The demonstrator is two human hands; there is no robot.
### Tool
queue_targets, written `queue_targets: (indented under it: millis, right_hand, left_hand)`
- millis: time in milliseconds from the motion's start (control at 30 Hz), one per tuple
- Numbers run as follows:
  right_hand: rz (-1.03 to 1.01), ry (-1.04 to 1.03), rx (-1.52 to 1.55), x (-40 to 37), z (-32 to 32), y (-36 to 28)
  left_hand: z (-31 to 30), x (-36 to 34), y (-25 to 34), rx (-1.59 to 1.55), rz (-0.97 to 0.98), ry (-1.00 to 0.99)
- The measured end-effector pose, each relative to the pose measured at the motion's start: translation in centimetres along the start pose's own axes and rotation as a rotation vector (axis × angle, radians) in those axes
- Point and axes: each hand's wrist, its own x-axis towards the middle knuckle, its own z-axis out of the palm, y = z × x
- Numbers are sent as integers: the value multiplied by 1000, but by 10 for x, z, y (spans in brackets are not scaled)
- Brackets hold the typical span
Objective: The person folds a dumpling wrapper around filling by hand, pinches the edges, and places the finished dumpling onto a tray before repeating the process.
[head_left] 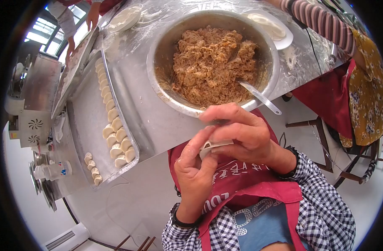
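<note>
Basically, left hand [195, 162] and right hand [251, 140], fingers curled, pinch one dumpling [217, 144] between them, seemingly to keep its edge together.

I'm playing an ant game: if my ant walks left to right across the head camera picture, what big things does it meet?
White container with a label → metal tray holding dumplings → big metal bowl of brown filling → striped sleeve → yellow flowered garment.
</note>
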Motion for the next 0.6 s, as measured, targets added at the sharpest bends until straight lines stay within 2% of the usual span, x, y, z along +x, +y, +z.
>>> queue_targets:
  millis: [67,167,300,367,400,467,600]
  right_hand:
    - [32,91,59,2,4,-1]
    - [31,10,100,2,-2,-1]
    - [33,11,118,-4,0,3]
    - [50,59,133,-4,3,3]
    - [50,60,133,-5,4,3]
    - [36,99,74,-4,6,4]
    - [21,75,32,-2,4,1]
  left_hand:
    - [2,-1,2,-112,-21,27]
    - [4,2,7,-102,-33,-8]
    - [5,4,7,-95,-15,11]
    - [2,4,3,-343,-158,-17]
    - [2,5,3,-343,-158,-18]
    - [3,7,3,-688,-220,-7]
    - [4,7,4,-658,-223,1]
